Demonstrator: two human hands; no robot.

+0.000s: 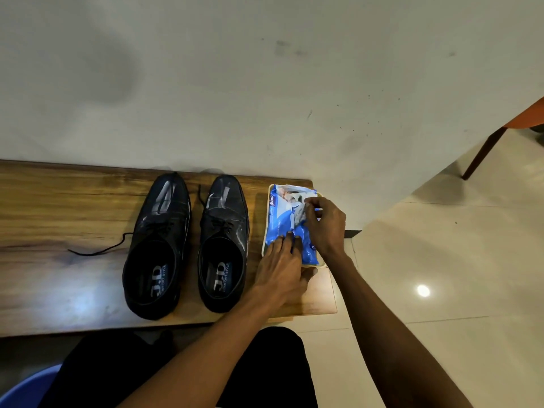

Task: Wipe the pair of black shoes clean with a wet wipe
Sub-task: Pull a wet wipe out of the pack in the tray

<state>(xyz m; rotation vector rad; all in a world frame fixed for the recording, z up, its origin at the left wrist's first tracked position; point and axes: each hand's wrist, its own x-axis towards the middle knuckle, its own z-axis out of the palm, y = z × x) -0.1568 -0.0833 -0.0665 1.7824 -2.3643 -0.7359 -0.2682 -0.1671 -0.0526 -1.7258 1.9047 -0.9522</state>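
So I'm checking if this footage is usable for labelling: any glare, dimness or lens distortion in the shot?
Head view: dim overall; white streaks of glare on the toes of the left shoe and right shoe; a bright lamp reflection on the floor tiles; the wide-angle lens bows the wooden bench; the left hand and right hand on the wipes pack stay reasonably sharp.

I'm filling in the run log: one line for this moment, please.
stage: getting wipe | left hand presses wipes pack | right hand pinches wipe at opening | shoes untouched
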